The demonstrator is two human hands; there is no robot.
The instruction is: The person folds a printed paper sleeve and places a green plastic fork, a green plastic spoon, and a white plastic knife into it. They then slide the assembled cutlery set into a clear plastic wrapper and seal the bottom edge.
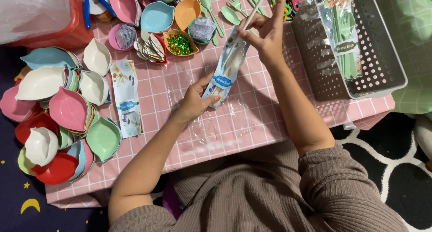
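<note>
My left hand (194,100) grips the lower end of a narrow clear pouch (226,69) with a blue flowered card inside. White cutlery shows through the pouch. My right hand (266,30) is at the pouch's open top, pinching a white chopstick (254,9) that sticks out upward. Both hands are over the pink checked tablecloth (252,119), which has a clear plastic sheet on it.
A second flat flowered pouch (126,97) lies to the left. Leaf-shaped bowls (67,110) in many colours are piled at the left edge. Small bowls of trinkets (180,43) and green cutlery (211,11) sit at the back. A grey perforated basket (382,65) with a packed green set stands at the right.
</note>
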